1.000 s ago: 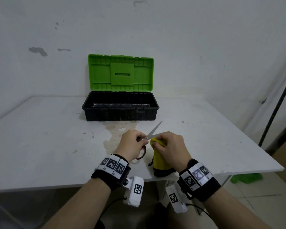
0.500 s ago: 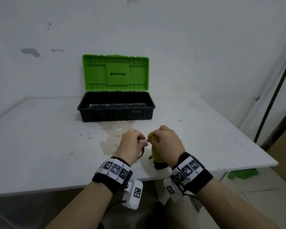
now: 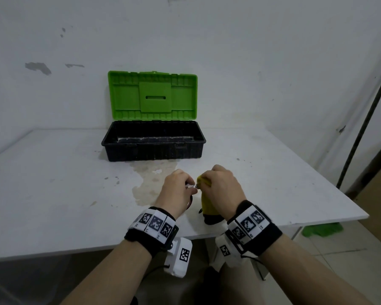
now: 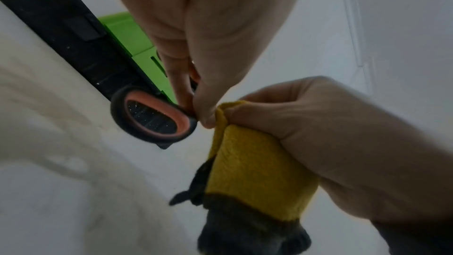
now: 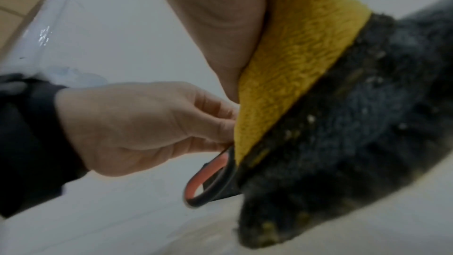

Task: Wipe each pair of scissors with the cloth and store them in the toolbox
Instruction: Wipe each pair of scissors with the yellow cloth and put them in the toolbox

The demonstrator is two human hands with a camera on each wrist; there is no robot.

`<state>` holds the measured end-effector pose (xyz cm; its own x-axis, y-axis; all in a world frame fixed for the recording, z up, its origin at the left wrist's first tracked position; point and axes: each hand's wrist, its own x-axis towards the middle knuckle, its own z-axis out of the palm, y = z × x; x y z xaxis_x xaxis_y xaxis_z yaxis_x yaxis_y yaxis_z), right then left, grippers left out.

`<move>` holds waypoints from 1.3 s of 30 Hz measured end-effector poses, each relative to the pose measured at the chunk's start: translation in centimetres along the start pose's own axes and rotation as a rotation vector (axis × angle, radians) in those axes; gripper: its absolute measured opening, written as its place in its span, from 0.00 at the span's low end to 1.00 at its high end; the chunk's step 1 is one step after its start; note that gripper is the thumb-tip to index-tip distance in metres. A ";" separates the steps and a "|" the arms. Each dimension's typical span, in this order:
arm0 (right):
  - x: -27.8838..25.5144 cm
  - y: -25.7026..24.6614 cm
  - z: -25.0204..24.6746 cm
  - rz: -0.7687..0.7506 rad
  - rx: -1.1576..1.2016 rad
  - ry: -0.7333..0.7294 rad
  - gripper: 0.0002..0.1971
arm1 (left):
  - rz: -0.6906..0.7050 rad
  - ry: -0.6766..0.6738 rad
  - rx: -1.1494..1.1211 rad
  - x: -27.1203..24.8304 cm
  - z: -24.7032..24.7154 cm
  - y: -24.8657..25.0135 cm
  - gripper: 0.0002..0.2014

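Observation:
My left hand (image 3: 178,192) grips a pair of scissors by the black and orange handle (image 4: 152,117), just above the table's front part. A short bit of metal (image 3: 193,186) shows between my two hands; the blades are hidden. My right hand (image 3: 220,188) grips a yellow cloth (image 3: 207,204) with a dark grey end, folded around the blades. In the right wrist view the cloth (image 5: 301,59) hangs from my fist beside the handle loop (image 5: 208,177). The toolbox (image 3: 153,148), black with its green lid (image 3: 152,95) upright, stands open behind my hands.
The white table (image 3: 53,194) has a yellowish stain (image 3: 150,181) between the toolbox and my hands. Its front edge lies just below my wrists. A dark pole (image 3: 365,119) leans at the right, and a green object (image 3: 321,228) lies on the floor.
The open scissor blades that stuck out beyond the cloth a second ago are now hidden in it. My right hand has slid the cloth along them, and both hands sit closer together.

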<state>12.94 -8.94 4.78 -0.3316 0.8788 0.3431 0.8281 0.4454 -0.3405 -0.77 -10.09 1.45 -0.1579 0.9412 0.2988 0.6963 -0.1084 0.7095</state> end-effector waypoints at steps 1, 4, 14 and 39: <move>0.6 0.5 -0.4 0.043 0.003 0.015 0.12 | -0.017 -0.006 0.012 0.0 -0.1 -0.1 0.04; 1.8 2.1 -1.8 0.152 0.018 0.079 0.13 | -0.040 0.002 0.028 0.0 -0.3 -0.5 0.04; 0.3 0.3 -0.7 0.013 -0.011 0.015 0.11 | -0.019 -0.021 0.003 0.0 -0.3 0.1 0.03; -0.3 -0.1 0.3 -0.071 0.036 0.022 0.10 | -0.035 0.024 -0.038 0.2 -0.4 -0.3 0.03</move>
<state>12.86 -9.23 4.46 -0.3788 0.8411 0.3861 0.7861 0.5126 -0.3455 -1.27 -10.04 1.56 -0.1988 0.9368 0.2879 0.6629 -0.0878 0.7435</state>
